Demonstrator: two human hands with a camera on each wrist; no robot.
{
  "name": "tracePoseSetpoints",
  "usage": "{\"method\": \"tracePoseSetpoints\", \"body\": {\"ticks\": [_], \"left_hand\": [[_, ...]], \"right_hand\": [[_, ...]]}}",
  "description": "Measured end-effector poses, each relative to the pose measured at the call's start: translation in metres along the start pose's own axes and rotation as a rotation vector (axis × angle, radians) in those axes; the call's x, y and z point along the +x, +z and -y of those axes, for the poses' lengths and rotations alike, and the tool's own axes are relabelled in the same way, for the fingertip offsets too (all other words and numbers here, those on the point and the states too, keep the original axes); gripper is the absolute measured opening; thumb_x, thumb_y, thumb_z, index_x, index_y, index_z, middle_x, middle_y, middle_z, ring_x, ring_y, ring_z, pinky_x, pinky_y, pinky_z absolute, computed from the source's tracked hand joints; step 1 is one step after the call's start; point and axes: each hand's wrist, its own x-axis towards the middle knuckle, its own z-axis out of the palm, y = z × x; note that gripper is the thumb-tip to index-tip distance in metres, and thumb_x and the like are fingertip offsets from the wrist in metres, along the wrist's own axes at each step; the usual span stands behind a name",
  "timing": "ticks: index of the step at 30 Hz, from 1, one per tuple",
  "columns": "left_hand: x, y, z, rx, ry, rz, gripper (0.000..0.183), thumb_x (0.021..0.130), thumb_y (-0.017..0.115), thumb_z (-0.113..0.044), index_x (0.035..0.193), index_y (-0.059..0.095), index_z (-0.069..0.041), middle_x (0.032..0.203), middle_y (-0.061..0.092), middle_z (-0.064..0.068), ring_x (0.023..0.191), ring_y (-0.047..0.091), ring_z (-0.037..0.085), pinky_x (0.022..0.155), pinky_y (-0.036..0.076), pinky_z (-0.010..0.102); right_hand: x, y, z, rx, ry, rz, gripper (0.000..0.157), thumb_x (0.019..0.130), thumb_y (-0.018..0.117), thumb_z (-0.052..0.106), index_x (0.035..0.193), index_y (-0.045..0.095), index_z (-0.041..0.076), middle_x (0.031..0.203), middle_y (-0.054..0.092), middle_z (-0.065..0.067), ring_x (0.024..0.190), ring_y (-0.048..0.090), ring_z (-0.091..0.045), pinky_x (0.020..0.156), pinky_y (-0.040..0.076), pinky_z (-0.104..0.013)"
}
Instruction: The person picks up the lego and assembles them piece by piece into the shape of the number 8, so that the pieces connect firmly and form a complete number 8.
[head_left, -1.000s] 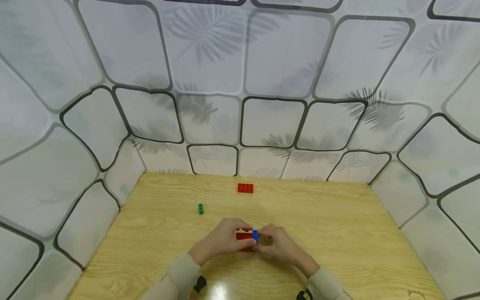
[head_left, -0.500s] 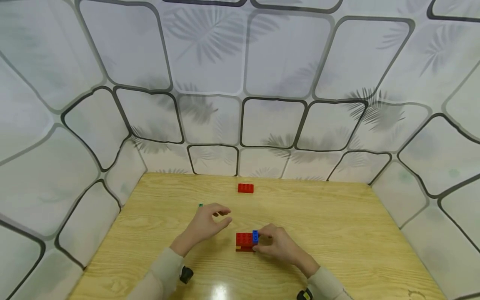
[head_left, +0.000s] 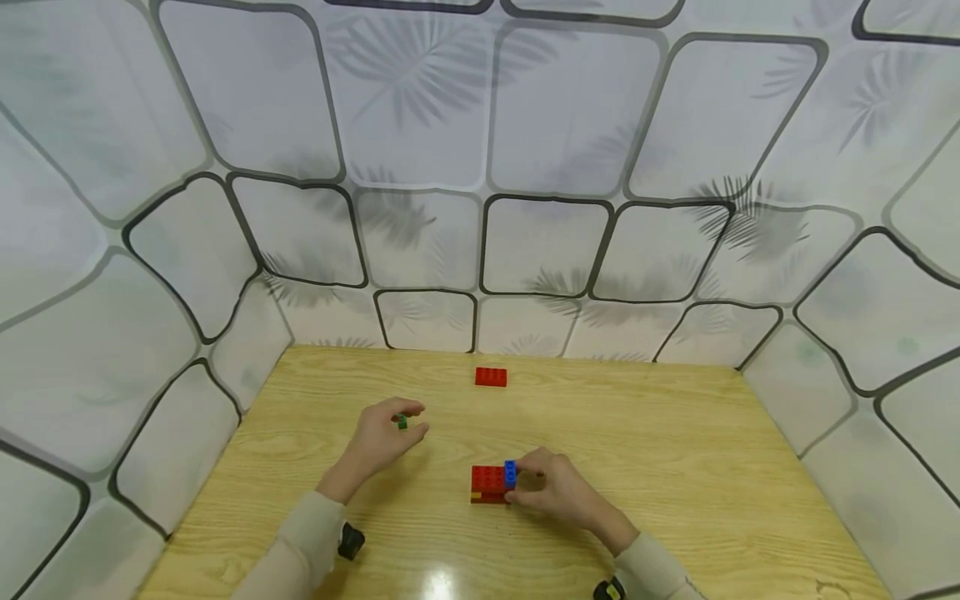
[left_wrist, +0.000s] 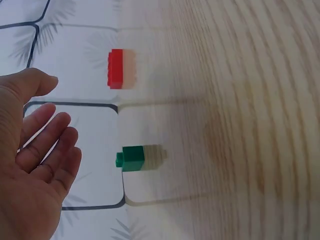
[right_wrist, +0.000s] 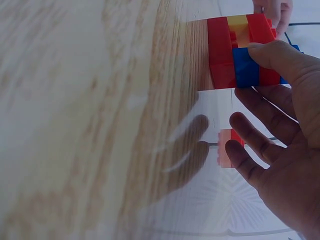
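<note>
My left hand [head_left: 375, 437] reaches over the table, thumb and fingers apart around a small green brick [head_left: 402, 423]. In the left wrist view that green brick [left_wrist: 133, 158] stands clear of the fingers, its stud side facing the wall. A stack of building bricks [head_left: 487, 479] sits on the table, with red bricks at bottom and top. Between them the right wrist view shows a yellow brick [right_wrist: 238, 22] and a blue brick [right_wrist: 245, 69]; another blue brick [head_left: 510, 473] tops the right end. My right hand [head_left: 558, 493] pinches the stack's right end between thumb and fingers.
A separate red brick [head_left: 491, 377] lies near the back edge of the wooden table [head_left: 637, 433]. Patterned cloth walls [head_left: 547, 242] enclose the table at the back and both sides.
My left hand has let go of the stack and moved left and away from me to the green brick. The right hand has stayed on the stack.
</note>
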Motion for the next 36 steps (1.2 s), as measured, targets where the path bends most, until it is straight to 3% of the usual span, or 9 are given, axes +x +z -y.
{"method": "tracePoseSetpoints", "body": {"ticks": [6, 13, 22, 36], "left_hand": [[0.001, -0.001, 0.012, 0.047, 0.004, -0.024, 0.034, 0.092, 0.082, -0.012, 0.124, 0.074, -0.001, 0.121, 0.076, 0.017, 0.112, 0.071, 0.037, 0.092, 0.059, 0.053], [-0.001, -0.004, 0.021, 0.128, 0.032, -0.052, 0.04, 0.093, 0.081, -0.016, 0.129, 0.072, -0.001, 0.128, 0.073, 0.02, 0.119, 0.067, 0.041, 0.098, 0.056, 0.06], [0.002, -0.001, 0.034, 0.221, 0.071, -0.071, 0.042, 0.092, 0.082, -0.018, 0.128, 0.072, 0.001, 0.125, 0.074, 0.02, 0.119, 0.064, 0.044, 0.103, 0.05, 0.064], [0.0, 0.0, 0.042, 0.224, 0.04, -0.025, 0.048, 0.091, 0.082, -0.015, 0.132, 0.068, 0.005, 0.129, 0.071, 0.025, 0.122, 0.061, 0.049, 0.104, 0.048, 0.069]], "right_hand": [[0.0, 0.0, -0.001, -0.009, 0.011, -0.001, 0.023, 0.094, 0.081, 0.036, 0.116, 0.079, 0.03, 0.112, 0.073, 0.015, 0.107, 0.065, -0.013, 0.094, 0.054, -0.028], [-0.001, 0.0, 0.0, -0.005, 0.029, 0.004, 0.024, 0.094, 0.081, 0.037, 0.117, 0.079, 0.029, 0.114, 0.073, 0.014, 0.109, 0.065, -0.013, 0.094, 0.055, -0.029], [0.0, 0.002, 0.0, -0.015, 0.012, -0.002, 0.023, 0.094, 0.081, 0.035, 0.116, 0.079, 0.027, 0.114, 0.074, 0.01, 0.109, 0.066, -0.016, 0.095, 0.057, -0.032], [0.0, 0.001, 0.001, -0.029, 0.01, -0.004, 0.024, 0.094, 0.082, 0.036, 0.116, 0.079, 0.026, 0.113, 0.074, 0.009, 0.108, 0.066, -0.018, 0.095, 0.057, -0.033]]}}
